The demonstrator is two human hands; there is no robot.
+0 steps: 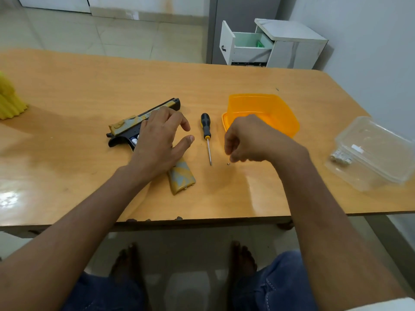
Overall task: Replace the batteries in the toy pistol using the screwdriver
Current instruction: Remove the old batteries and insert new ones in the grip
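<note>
Nearest on the table, a loose grip cover [182, 177] lies off the toy pistol [134, 127], so its compartment seems opened. A tiny screw [228, 163] rests below the right hand [249, 140], fingers curled, apparently empty. The left hand [160, 142] hovers open above the pistol. The screwdriver [207, 135] lies between; batteries [340, 157] wait far right.
</note>
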